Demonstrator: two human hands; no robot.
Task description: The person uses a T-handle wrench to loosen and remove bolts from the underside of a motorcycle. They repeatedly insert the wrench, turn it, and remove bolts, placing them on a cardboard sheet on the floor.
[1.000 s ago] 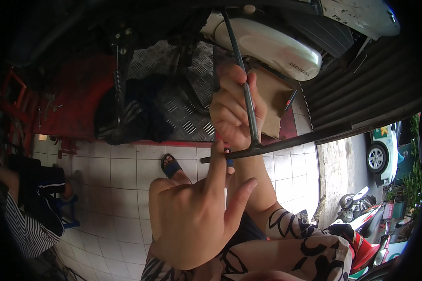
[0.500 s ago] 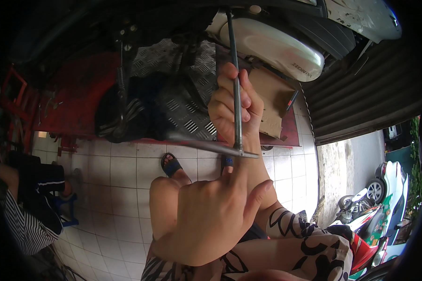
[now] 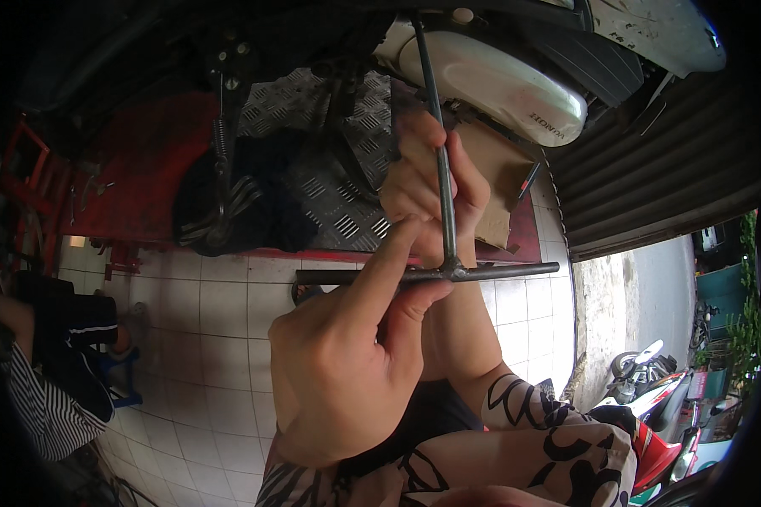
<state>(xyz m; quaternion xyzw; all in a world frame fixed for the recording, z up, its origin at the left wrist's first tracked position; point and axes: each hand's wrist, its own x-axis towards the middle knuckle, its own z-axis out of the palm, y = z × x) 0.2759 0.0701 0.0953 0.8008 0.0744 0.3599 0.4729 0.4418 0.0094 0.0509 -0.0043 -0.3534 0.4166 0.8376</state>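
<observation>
A long steel T-handle wrench [image 3: 509, 271] runs from near my lap up to the underside of a motorbike, where its far end is hard to make out. My right hand [image 3: 431, 182], palm up, curls its fingers and thumb loosely about the shaft. At the near end my left hand [image 3: 338, 363] has its thumb and index finger on the crossbar, close to the joint; its other fingers are folded out of sight. The crossbar lies almost level, its right half bare.
Above is the motorbike with a white exhaust cover [image 3: 499, 89]. Below it a red lift platform [image 3: 135, 186] carries a metal tread plate [image 3: 347, 224], dark cloth [image 3: 254, 194] and cardboard [image 3: 494, 224]. Another person's leg [image 3: 85, 329] is at left; parked motorbikes [image 3: 659, 397] at right.
The crossbar has turned from a blurred slant to nearly level. My left hand has closed its thumb and index finger on it, and my right hand has shifted slightly right.
</observation>
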